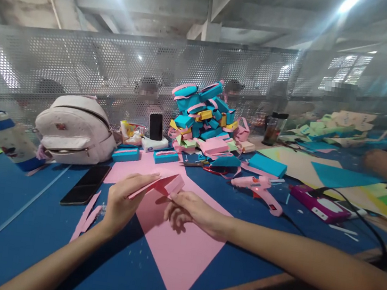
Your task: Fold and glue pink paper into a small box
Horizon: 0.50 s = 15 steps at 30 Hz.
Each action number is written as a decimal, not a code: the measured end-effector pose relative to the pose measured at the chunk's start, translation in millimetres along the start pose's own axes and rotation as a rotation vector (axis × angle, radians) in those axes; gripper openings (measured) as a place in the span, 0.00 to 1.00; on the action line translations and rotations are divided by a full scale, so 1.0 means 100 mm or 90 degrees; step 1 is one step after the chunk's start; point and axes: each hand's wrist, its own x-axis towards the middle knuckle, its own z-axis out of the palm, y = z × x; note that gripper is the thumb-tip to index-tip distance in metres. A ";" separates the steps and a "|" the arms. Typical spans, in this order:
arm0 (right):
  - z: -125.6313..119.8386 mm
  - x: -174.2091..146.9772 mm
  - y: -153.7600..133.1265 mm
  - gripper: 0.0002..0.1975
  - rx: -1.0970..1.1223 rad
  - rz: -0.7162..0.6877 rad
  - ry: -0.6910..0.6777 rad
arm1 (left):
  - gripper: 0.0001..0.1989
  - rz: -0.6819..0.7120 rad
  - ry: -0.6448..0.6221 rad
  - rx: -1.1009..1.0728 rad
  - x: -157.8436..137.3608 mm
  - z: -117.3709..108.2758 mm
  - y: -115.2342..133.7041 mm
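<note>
A folded pink paper box (173, 185) is held in the air between my two hands. My left hand (125, 198) grips its left side, fingers along the top edge. My right hand (190, 211) pinches the right end, thumb against the wall and the other fingers curled below. Beneath them a large pink paper sheet (178, 257) lies on the blue tabletop, one corner pointing toward me. To the right a pink glue gun (259, 189) rests on its side. Pink paper strips (87, 216) lie left of my left hand.
A pile of blue, pink and yellow paper boxes (208, 113) stands at the back. A white backpack (76, 129), a black phone (85, 185) and a bottle (10, 140) are on the left. A purple power strip (317, 204) with a cable lies right, near another person's blurred hand (383, 165).
</note>
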 end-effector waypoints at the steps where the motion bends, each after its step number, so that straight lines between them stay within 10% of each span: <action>1: -0.01 0.00 0.01 0.23 0.005 -0.008 0.001 | 0.16 0.008 -0.003 0.001 0.00 0.01 0.00; 15: -0.04 0.00 0.08 0.25 -0.003 -0.045 0.007 | 0.20 0.161 -0.037 0.060 0.05 0.04 0.06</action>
